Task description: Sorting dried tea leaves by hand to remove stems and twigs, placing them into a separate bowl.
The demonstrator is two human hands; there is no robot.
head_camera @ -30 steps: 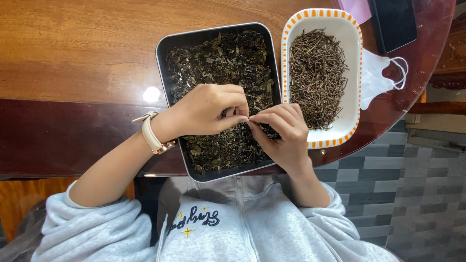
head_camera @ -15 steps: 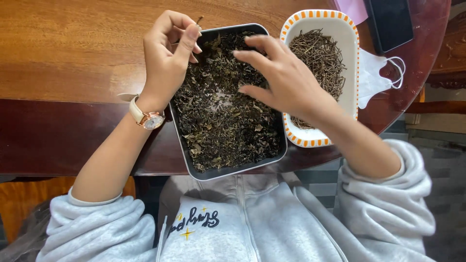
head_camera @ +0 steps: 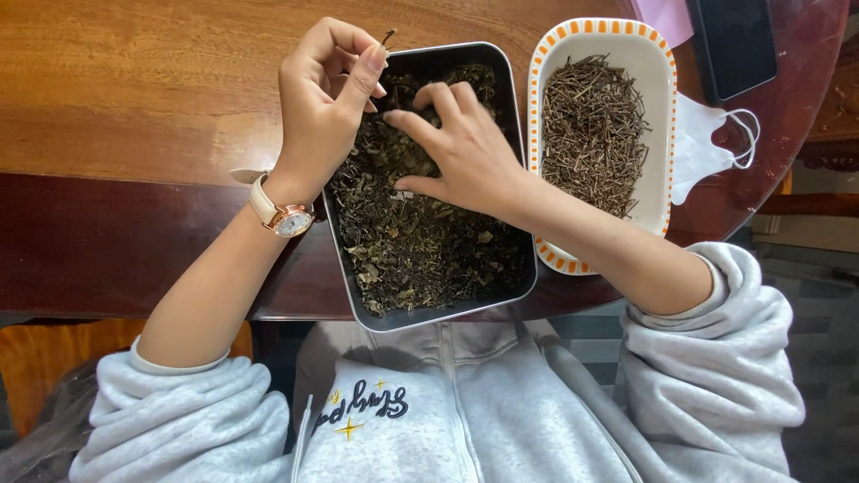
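Observation:
A dark rectangular metal tray [head_camera: 527, 259] full of dried dark-green leaves [head_camera: 420, 250] sits on the wooden table in front of me. My left hand [head_camera: 324, 116] is raised over the tray's far left corner, its fingertips pinching a small dry stem [head_camera: 387, 37]. Fingers spread, my right hand [head_camera: 456, 148] rests down in the leaves in the far half of the tray. Just right of the tray stands a white oblong dish with an orange-checked rim [head_camera: 664, 134], holding a heap of dried brown stems [head_camera: 592, 134].
A white face mask [head_camera: 707, 143] lies to the right of the dish. A dark phone [head_camera: 732, 45] and a pink item [head_camera: 662, 16] lie at the far right of the round wooden table [head_camera: 134, 98]. Grey tiled floor shows beyond the table edge.
A second ago both hands pinched something together over the tray. The left hand then rose to the tray's far left corner with a stem, and the right hand lowered into the leaves.

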